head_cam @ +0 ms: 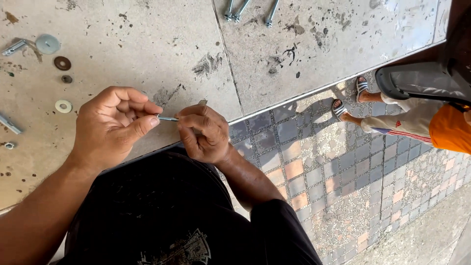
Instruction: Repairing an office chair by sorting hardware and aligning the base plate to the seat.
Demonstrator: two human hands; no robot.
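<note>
- Bolt: a thin metal shank, lying roughly level, spans the small gap between the two hands above the edge of the stone slab. Only the middle section shows; both ends are covered.
- Left hand: curled, thumb and forefinger pinching the left end of the bolt. What sits at that end cannot be told.
- Right hand: closed in a loose fist around the other end, knuckles up, holding it fast.
- Judgement: the work goes best with the right hand keeping the shank steady and level while the left turns squarely on the axis, both held over the slab so a dropped part stays within reach.
- Left of the left hand: washers and small fittings lie scattered on the slab.
- Beyond both hands, at the far edge: spare bolts.
- Right of the right hand: tiled pavement and another person's sandalled feet, well apart.
</note>
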